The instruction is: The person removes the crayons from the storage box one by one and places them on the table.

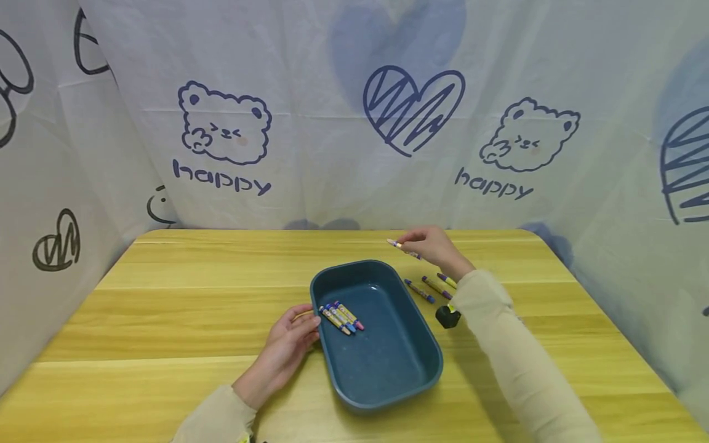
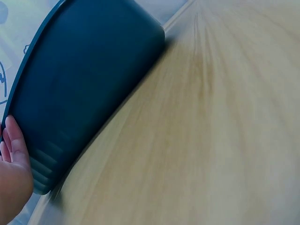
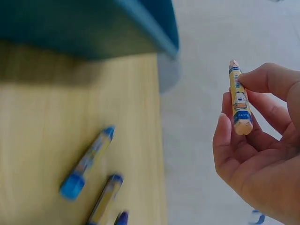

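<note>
My right hand [image 1: 434, 246] pinches a pale peach oil pastel [image 3: 240, 101] between thumb and fingers, raised beyond the far right end of a dark teal plastic bin [image 1: 382, 369]. The pastel has a yellow wrapper with blue bands and a printed cartoon. My left hand [image 1: 290, 341] holds the bin's left rim, its thumb lying against the wall in the left wrist view. Inside the bin, near that hand, several oil pastels [image 1: 341, 317] lie side by side. Under the right forearm, a blue pastel [image 1: 419, 291], a purple-ended pastel [image 1: 437, 288] and a yellow-wrapped pastel [image 1: 447, 280] lie on the table.
The bin stands on a wood-grain table [image 1: 166, 326], its far end angled left. A white curtain [image 1: 321, 166] with bear and heart drawings closes off the back and sides. A small black block [image 1: 447, 316] shows beside the right cuff.
</note>
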A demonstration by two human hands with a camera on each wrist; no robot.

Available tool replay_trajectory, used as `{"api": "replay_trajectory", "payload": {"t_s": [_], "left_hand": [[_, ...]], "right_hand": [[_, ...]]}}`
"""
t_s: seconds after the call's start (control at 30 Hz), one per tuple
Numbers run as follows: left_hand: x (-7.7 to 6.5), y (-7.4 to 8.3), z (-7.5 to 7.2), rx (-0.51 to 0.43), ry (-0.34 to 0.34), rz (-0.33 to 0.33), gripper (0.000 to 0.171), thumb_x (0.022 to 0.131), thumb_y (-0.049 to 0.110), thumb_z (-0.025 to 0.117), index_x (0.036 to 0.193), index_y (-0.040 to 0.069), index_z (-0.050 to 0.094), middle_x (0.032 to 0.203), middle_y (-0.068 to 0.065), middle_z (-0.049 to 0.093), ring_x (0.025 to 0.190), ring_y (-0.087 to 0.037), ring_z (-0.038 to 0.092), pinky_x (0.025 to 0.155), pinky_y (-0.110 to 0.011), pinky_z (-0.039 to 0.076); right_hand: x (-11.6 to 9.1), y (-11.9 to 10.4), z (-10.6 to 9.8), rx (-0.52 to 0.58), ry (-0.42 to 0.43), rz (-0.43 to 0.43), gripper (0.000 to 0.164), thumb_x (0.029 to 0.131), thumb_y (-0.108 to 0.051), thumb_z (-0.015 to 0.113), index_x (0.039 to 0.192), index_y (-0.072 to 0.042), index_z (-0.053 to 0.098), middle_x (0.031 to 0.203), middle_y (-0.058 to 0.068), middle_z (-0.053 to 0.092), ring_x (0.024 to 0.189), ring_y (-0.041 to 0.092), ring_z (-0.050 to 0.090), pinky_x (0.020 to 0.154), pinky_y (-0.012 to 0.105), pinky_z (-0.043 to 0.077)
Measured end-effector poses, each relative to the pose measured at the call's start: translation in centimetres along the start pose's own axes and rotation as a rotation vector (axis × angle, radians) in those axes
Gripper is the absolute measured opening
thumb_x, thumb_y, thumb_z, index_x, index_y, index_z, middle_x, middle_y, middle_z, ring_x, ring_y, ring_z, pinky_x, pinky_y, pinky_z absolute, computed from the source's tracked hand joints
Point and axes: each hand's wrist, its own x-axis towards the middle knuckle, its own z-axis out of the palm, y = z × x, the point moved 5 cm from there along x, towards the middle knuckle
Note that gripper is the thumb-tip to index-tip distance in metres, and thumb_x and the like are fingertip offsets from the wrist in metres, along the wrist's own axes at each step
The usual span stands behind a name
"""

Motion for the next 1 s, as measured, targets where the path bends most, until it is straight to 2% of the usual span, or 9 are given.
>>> {"api": "replay_trajectory", "payload": {"t_s": [0.2, 0.5, 0.7, 0.93, 1.0], "left_hand": [[0.0, 0.0, 0.0, 0.004, 0.000, 0.000, 0.030, 0.091, -0.011, 0.051, 0.120, -0.005, 0.044, 0.093, -0.006, 0.060, 0.076, -0.010, 0.057, 0.070, -0.020, 0.050], [0.1, -0.1, -0.1, 0.006, -0.002, -0.004, 0.030, 0.090, -0.012, 0.051, 0.118, -0.004, 0.045, 0.093, -0.006, 0.060, 0.075, -0.010, 0.057, 0.070, -0.020, 0.050], [-0.1, 0.0, 0.0, 0.009, -0.008, 0.004, 0.030, 0.091, -0.010, 0.052, 0.119, -0.005, 0.045, 0.094, -0.006, 0.060, 0.076, -0.010, 0.057, 0.071, -0.020, 0.050], [-0.1, 0.0, 0.0, 0.003, -0.006, -0.001, 0.031, 0.091, -0.010, 0.052, 0.120, -0.006, 0.044, 0.094, -0.007, 0.060, 0.076, -0.011, 0.057, 0.070, -0.021, 0.050], [0.0, -0.1, -0.1, 0.002, -0.007, -0.002, 0.031, 0.090, -0.011, 0.052, 0.120, -0.006, 0.045, 0.094, -0.007, 0.060, 0.075, -0.011, 0.057, 0.070, -0.021, 0.050]], "right_hand": [[-0.2, 2.9, -1.0, -0.037, 0.037, 0.021, 0.025, 0.094, -0.016, 0.062, 0.112, 0.000, 0.068, 0.113, 0.017, 0.063, 0.098, 0.030, 0.057, 0.087, 0.051, 0.047], [-0.6, 6.3, -1.9, -0.082, 0.048, 0.006, 0.027, 0.096, -0.014, 0.059, 0.115, 0.003, 0.065, 0.118, 0.021, 0.061, 0.103, 0.032, 0.058, 0.086, 0.043, 0.050], [-1.1, 7.9, -3.2, -0.122, 0.082, 0.004, 0.028, 0.096, -0.014, 0.057, 0.116, 0.005, 0.064, 0.116, 0.022, 0.061, 0.093, 0.028, 0.057, 0.077, 0.038, 0.049], [-1.9, 10.4, -5.0, -0.122, 0.107, 0.046, 0.032, 0.097, -0.016, 0.055, 0.120, 0.007, 0.061, 0.122, 0.025, 0.058, 0.104, 0.035, 0.057, 0.085, 0.044, 0.050], [-2.2, 11.0, -5.5, -0.139, 0.116, 0.054, 0.032, 0.097, -0.015, 0.054, 0.119, 0.007, 0.062, 0.121, 0.026, 0.059, 0.104, 0.036, 0.056, 0.084, 0.044, 0.049]]}}
